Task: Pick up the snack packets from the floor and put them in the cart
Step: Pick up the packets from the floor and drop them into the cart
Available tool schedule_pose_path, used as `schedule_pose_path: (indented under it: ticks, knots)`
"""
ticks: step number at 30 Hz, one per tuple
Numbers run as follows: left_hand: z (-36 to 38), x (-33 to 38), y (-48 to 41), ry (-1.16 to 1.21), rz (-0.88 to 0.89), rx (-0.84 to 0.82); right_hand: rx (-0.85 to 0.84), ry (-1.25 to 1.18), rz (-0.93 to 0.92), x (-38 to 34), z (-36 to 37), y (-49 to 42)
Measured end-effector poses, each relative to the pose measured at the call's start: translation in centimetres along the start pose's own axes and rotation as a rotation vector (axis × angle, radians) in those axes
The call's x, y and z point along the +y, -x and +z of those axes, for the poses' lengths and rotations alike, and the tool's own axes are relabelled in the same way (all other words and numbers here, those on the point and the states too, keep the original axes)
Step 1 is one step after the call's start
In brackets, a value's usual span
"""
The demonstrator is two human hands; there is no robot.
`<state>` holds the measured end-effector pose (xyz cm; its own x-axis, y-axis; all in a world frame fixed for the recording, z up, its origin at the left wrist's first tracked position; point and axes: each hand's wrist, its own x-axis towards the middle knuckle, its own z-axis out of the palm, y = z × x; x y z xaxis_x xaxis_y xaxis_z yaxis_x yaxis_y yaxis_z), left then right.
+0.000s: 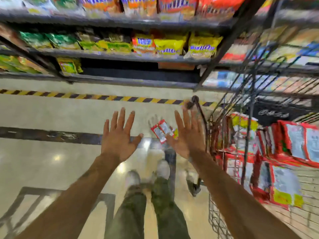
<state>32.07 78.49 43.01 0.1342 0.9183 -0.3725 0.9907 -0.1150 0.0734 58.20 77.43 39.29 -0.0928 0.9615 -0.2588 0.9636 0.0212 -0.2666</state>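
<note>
Both hands are spread flat with straight fingers, gripping nothing. A red and white snack packet [161,131] lies between them, well apart from the left hand [119,137] and just beside the right hand [187,135] at its thumb; blur hides whether they touch. Beyond the right hand the wire cart [217,219] holds more red packets [283,169]. Stocked shelves [120,56] stand across the floor [51,114].

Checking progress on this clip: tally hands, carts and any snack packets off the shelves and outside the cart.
hands: 2 (left hand, right hand, both open)
wire cart: 1
red packet between the hands: 1
total: 4
Packets inside the cart: too blurred to count.
</note>
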Motion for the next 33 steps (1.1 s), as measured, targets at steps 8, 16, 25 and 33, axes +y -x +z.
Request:
schedule_pose_path:
  ticks: [8,16,25,33]
  knots:
    - [22.4,1.4,-11.9,0.082,0.049,-0.116,-0.177,-0.064,0.191,8.0,19.8,-8.2]
    - [44.1,2.9,-20.2,0.139,0.002,-0.29,-0.288,-0.088,0.266,13.8,38.2,-13.4]
    - [60.4,3.5,-28.4,1.045,-0.747,-0.399,-0.379,-0.193,0.384,19.1,54.0,-21.1]
    - [61.6,4.2,-31.4,1.541,-0.932,-0.325,-0.389,-0.56,0.57,18.3,56.9,-23.4]
